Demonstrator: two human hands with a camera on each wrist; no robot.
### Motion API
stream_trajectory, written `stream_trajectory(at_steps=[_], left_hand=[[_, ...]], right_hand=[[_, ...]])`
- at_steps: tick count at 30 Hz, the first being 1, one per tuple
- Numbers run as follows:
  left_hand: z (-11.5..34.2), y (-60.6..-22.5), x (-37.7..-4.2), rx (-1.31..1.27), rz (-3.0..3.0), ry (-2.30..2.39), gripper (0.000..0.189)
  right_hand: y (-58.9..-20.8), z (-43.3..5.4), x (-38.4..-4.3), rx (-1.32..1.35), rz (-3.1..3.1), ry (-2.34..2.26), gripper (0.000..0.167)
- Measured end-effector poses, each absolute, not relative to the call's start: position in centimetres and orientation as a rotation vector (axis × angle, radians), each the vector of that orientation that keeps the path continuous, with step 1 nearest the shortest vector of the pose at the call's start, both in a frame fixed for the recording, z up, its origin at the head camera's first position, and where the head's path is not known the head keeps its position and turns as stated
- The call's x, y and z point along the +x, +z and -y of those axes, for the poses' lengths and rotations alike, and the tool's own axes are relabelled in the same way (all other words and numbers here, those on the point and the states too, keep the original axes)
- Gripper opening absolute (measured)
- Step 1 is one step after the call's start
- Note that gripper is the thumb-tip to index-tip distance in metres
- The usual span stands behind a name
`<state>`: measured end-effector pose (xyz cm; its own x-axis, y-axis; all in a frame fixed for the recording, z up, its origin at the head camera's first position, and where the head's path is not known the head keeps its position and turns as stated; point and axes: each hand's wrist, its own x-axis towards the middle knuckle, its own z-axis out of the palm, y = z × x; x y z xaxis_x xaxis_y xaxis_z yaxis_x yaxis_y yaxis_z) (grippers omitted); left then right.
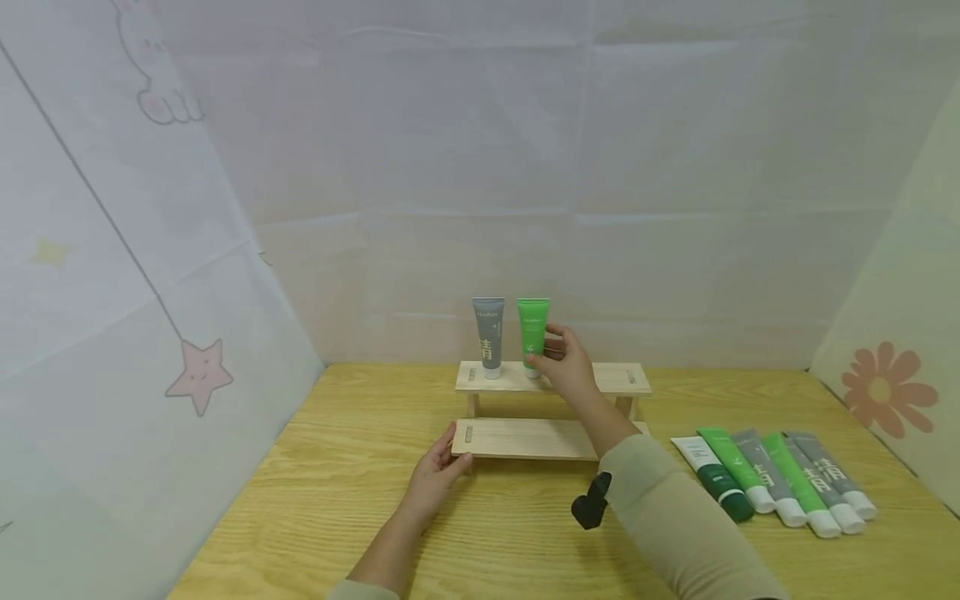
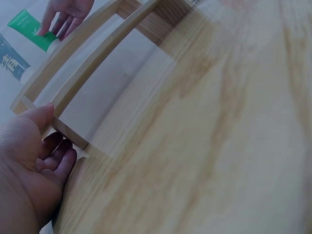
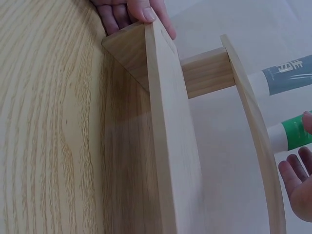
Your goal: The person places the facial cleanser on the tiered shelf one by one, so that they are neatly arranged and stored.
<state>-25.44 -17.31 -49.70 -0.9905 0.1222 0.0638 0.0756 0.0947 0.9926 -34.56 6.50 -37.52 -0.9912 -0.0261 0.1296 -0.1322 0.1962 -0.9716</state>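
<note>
In the right hand (image 1: pixel 570 367), a green tube (image 1: pixel 532 323) stands pinched on a wooden shelf (image 1: pixel 536 438); left of that hand, a grey tube (image 1: pixel 489 327) bears a large Chinese character; the left hand (image 1: pixel 432 482) grips the shelf.

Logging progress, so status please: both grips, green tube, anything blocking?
Right grip on green tube, upright on upper shelf. Left grip holding lower shelf. Nothing visibly blocking.

Green tube (image 1: pixel 532 325) upright, cap (image 1: pixel 532 373) down; atop two-tier pale wooden stand (image 1: pixel 525 437)
</note>
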Motion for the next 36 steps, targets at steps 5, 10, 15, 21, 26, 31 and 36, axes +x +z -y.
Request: stream_trajectory(at_steps=[5,10,15,21,26,31,36], left_hand=[[17.4,-49.6,-25.5,0.203,-2.290,2.100,0.071],[17.5,-49.4,-25.5,0.203,-2.285,2.108,0.070],[17.6,-49.4,-25.6,0.196,-2.292,2.107,0.071],[17.6,-49.4,-25.5,0.192,-2.284,2.104,0.071],[17.6,-49.4,-25.5,0.199,-2.286,2.100,0.071],[17.7,-49.5,-25.6,0.215,-2.290,2.100,0.072],[17.8,-49.6,-25.6,0.231,-2.269,2.107,0.072]], right_hand=[[-37.6,-7.4,-34.6,0.153,2.383,1.899,0.066],[-37.8,-8.6,-34.7,0.157,2.376,1.905,0.065],[-37.8,-9.9,-34.4,0.156,2.367,1.911,0.064],[-38.0,-11.5,-33.9,0.162,2.362,1.878,0.059],[-37.9,-12.8,-33.1,0.172,2.360,1.882,0.058],[-38.0,-14.6,-32.2,0.205,2.389,1.852,0.059],[-38.6,-16.6,-31.6,0.207,2.408,1.802,0.062]])
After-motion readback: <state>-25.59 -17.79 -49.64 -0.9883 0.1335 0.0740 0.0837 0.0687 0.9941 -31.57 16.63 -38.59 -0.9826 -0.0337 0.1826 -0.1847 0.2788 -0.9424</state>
